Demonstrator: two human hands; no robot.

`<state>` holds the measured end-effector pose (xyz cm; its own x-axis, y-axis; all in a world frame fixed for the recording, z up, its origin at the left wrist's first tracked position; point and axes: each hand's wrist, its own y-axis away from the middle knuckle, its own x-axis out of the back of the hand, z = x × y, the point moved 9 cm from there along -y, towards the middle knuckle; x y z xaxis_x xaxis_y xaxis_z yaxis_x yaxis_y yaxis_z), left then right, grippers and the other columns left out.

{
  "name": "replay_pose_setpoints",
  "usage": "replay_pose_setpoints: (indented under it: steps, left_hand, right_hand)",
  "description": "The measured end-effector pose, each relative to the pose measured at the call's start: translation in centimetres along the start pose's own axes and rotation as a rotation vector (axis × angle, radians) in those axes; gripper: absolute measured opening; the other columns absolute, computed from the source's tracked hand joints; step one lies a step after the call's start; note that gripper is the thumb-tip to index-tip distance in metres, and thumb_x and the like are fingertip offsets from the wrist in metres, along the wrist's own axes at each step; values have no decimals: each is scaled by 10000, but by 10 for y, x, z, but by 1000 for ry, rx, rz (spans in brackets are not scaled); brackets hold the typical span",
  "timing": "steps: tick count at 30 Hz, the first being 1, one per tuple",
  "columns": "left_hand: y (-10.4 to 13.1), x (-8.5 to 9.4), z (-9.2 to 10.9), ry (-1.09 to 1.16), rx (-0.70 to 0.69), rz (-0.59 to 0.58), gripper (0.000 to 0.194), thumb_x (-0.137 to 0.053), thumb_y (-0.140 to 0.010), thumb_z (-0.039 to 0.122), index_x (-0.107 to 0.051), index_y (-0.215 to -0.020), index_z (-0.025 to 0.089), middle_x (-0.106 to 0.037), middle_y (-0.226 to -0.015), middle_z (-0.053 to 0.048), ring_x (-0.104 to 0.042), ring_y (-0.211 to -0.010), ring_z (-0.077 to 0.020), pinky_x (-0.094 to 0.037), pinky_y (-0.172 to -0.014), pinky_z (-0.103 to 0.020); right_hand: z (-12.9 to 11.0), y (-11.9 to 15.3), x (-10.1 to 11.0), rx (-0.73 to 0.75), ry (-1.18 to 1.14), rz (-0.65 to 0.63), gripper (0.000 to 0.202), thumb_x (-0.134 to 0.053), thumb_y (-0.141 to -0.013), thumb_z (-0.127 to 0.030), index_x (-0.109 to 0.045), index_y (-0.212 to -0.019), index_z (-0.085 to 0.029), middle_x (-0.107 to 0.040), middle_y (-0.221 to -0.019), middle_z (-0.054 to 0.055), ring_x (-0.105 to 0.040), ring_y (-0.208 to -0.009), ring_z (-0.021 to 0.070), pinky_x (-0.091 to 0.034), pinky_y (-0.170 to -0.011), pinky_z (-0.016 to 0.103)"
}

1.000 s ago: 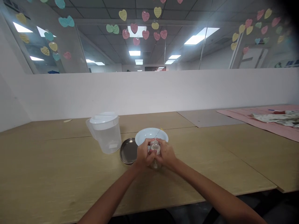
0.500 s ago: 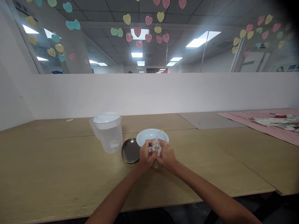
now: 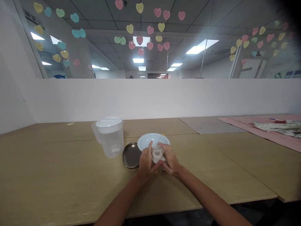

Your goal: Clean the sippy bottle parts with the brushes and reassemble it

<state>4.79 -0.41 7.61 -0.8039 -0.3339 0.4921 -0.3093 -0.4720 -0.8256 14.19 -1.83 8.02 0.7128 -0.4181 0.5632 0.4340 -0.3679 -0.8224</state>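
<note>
Between my two hands is a baby bottle (image 3: pixel 157 153) with a clear domed top and a white collar. My left hand (image 3: pixel 146 161) wraps its left side, the index finger pointing up along it. From the right, my right hand (image 3: pixel 171 159) holds it, its fingertips near the dome and its thumb in front. The bottle's lower part is hidden by my hands. Right behind it lies a pale blue bowl (image 3: pixel 145 138), with a thin stick with a yellow end (image 3: pixel 161 136) leaning at its right. A round metal dish (image 3: pixel 131 156) lies just left of my left hand.
A clear plastic pitcher (image 3: pixel 110 139) with a white lid stands behind the dish on the wooden table (image 3: pixel 70 175). At the far right, a pink cloth (image 3: pixel 244 124) carries a patterned cloth (image 3: pixel 279 128). A white wall (image 3: pixel 150 97) runs along the back.
My fingers have shifted from a pinch at the bottle's top to a wider hold around its sides, showing more of the collar. The view has tilted slightly upward.
</note>
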Motion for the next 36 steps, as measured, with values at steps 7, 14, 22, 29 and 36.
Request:
replay_pose_setpoints:
  steps: [7, 14, 22, 29, 36]
  left_hand:
    - [-1, -10, 2, 26, -3, -92, 698, -456, -767, 476, -209, -1313, 117, -555, -1074, -140, -527, -948, -236, -411, -814, -376]
    - [-1, -4, 2, 44, 27, 19, 537, -554, -665, 398, -418, -1122, 150, -571, -965, -99, -552, -851, -219, -452, -730, -341]
    - [-2, -3, 14, -18, -107, 63, 573, -545, -692, 373, -373, -1169, 105, -571, -931, -120, -551, -819, -225, -462, -704, -341]
    - [-4, -3, 11, -105, -73, 47, 635, -556, -689, 477, -392, -1171, 97, -581, -925, -124, -551, -820, -235, -451, -728, -371]
    - [-5, 1, 6, -110, -85, -4, 628, -526, -703, 502, -395, -1175, 109, -579, -862, -93, -538, -781, -214, -430, -726, -357]
  right_hand:
    - [9, 1, 2, -190, -364, 8, 503, -293, -831, -442, -347, -1266, -196, -442, -1242, 106, -423, -1128, 264, -339, -933, 417]
    - [11, -4, 6, -320, -434, 81, 412, -526, -754, -377, -456, -1120, -202, -538, -1077, 87, -514, -988, 225, -405, -854, 352]
    - [15, 0, 10, -364, -422, 152, 364, -531, -768, -310, -476, -1113, -207, -561, -1052, 70, -541, -951, 201, -437, -814, 329]
    - [6, 10, 63, -141, -2, 650, 490, -521, -750, -176, -361, -1205, -264, -457, -1213, 86, -440, -1114, 235, -360, -903, 448]
    - [52, 7, 35, -498, -3, 395, 324, -435, -683, -77, -622, -904, -223, -496, -1195, 42, -410, -1105, 227, -328, -919, 435]
